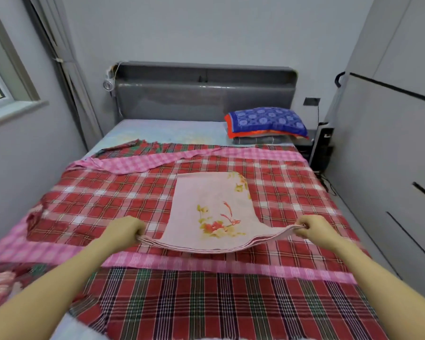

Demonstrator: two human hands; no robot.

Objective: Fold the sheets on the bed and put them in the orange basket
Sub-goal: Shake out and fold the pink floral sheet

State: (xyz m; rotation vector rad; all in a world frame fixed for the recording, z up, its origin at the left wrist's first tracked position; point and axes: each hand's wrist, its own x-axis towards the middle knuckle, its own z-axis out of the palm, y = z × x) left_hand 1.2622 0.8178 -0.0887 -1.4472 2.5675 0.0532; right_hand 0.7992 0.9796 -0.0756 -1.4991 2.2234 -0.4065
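My left hand and right hand each pinch a near corner of the pink floral sheet, which lies mid-bed on the plaid sheets. Its long axis runs away toward the headboard, and both hands are equally near.

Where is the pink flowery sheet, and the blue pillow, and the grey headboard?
pink flowery sheet (pixel 206 200), head view, on its plain middle above the flowers.
blue pillow (pixel 268 120), head view, on the middle of its top face.
grey headboard (pixel 182 99), head view, on its padded front.
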